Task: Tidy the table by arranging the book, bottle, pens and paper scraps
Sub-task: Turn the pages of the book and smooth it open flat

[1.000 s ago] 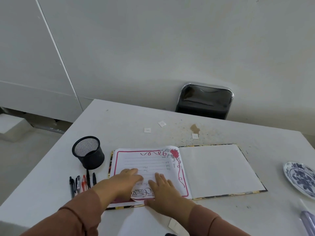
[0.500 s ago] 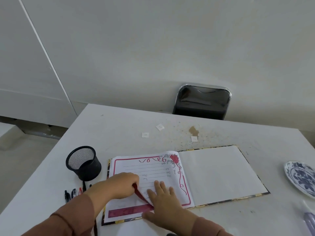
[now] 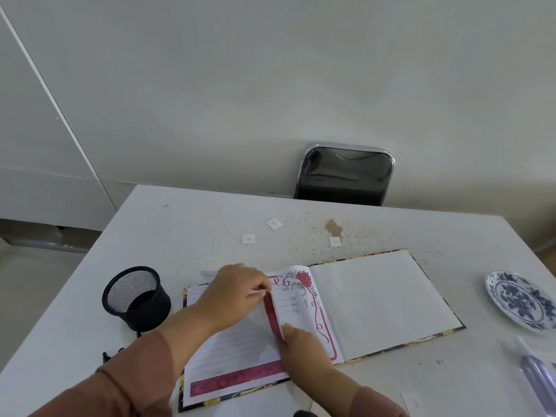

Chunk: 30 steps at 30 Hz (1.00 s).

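Observation:
An open book (image 3: pixel 376 296) with a dark floral cover lies on the white table (image 3: pixel 186 224). My left hand (image 3: pixel 234 290) pinches the edge of a red-bordered page and holds it lifted partway over. My right hand (image 3: pixel 301 341) rests on the book near the bottom of that page, fingers on its lower edge. Three small paper scraps (image 3: pixel 248 239) (image 3: pixel 273 223) (image 3: pixel 335 242) lie beyond the book. Pens (image 3: pixel 111 353) peek out by my left sleeve, mostly hidden. A clear purple bottle (image 3: pixel 538 377) lies at the right edge.
A black mesh pen cup (image 3: pixel 135 299) stands left of the book. A blue-and-white plate (image 3: pixel 520 299) sits at the right. Another paper scrap (image 3: pixel 413 403) lies near the front edge. A black chair (image 3: pixel 344 176) stands behind the table against the wall.
My left hand has lifted the red-bordered page higher and carried it to the right, exposing the lined page beneath. My right hand shifted right along the page's lower edge.

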Available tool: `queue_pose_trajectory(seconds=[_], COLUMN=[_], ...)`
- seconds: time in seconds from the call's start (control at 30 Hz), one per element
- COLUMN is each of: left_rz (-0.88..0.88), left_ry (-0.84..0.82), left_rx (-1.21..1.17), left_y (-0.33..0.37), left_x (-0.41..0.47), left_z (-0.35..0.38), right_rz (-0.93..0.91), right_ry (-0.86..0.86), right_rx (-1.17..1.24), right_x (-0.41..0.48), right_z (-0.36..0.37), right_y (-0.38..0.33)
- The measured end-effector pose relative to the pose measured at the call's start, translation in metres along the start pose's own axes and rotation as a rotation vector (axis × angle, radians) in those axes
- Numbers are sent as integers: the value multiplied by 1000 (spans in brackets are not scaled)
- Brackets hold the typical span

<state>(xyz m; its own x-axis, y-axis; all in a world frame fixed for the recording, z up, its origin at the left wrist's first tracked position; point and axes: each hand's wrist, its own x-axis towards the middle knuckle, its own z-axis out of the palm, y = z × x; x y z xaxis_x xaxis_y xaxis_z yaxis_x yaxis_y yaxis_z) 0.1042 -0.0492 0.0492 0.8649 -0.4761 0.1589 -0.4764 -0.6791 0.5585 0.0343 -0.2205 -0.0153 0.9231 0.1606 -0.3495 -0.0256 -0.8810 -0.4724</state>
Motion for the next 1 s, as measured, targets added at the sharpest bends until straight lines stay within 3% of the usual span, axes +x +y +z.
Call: queue_pose_trajectory(seconds=[0.1,0.2,0.3,0.37,0.47,0.53,1.0], left_rz=[-21,-262,-452,-493,-484,-441,-441], left_ry=[378,494,299,30,-401,-548,-609], left_rx=[43,-47,-88,5,165,235,330], left_y=[-2,-7,-10,-13,-15,-14,-11], left_x=[0,-6,-19,-28,-35,-36,-32], left_z=[7,24,51,71,92,99,95], right_rz=[20,121,235,271,374,469,909], right_ry=[97,182,226,274,386,471,801], right_rx=[154,369,529,576,647,705,1034], right_x=[-2,-2,-3,-3,-2,-1,-3], right_z=[-6,-13,-22,-28,-36,-41,-76], right_y=[5,11,20,28,43,55,137])
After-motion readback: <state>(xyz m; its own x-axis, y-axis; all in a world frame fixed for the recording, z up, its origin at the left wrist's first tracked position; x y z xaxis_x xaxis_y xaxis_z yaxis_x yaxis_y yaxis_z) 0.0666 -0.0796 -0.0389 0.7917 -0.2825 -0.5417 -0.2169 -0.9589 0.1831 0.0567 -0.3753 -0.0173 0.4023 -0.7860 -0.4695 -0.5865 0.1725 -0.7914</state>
